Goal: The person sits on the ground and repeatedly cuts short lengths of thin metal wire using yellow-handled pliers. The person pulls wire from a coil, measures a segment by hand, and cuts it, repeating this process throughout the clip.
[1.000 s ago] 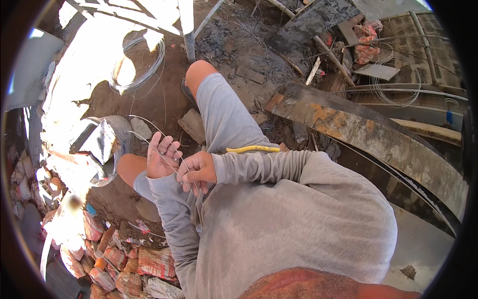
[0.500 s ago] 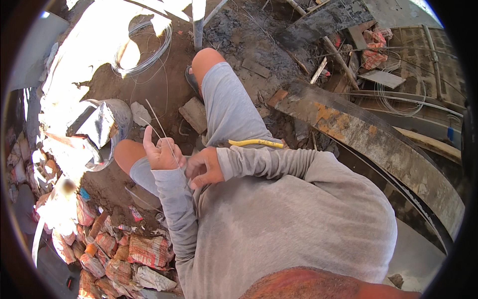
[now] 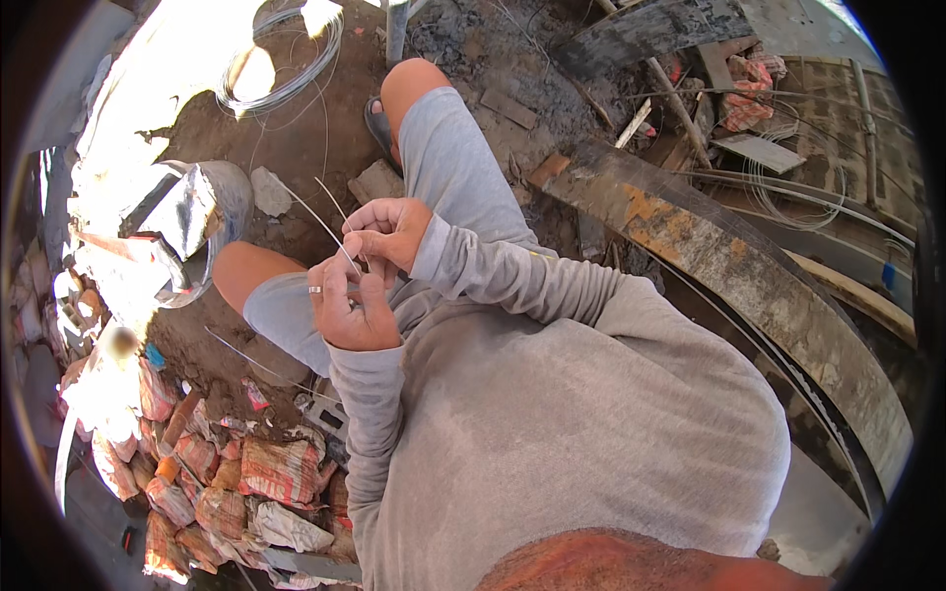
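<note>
Two thin lengths of metal wire [image 3: 317, 219] rise from between my hands and cross near the fingertips. My left hand [image 3: 355, 310], with a ring on one finger, is curled closed around the lower part of the wire. Close above it, my right hand [image 3: 394, 234] pinches the wire between thumb and fingers. Both hands are held together over my lap, against my grey shorts [image 3: 463, 163]. Where exactly the wire ends lie inside the fingers is hidden.
A coil of wire [image 3: 333, 61] lies on the dirt ahead. A bucket [image 3: 234, 202] holding tools stands left of my knee. Filled sacks [image 3: 281, 468] are piled lower left. A curved, rusty metal panel [image 3: 729, 256] runs along the right, with boards and more wire beyond.
My right hand has moved up and forward from beside the left wrist to the wire. The left hand has turned and lowered its raised finger. The yellow-handled item at my waist is now almost hidden.
</note>
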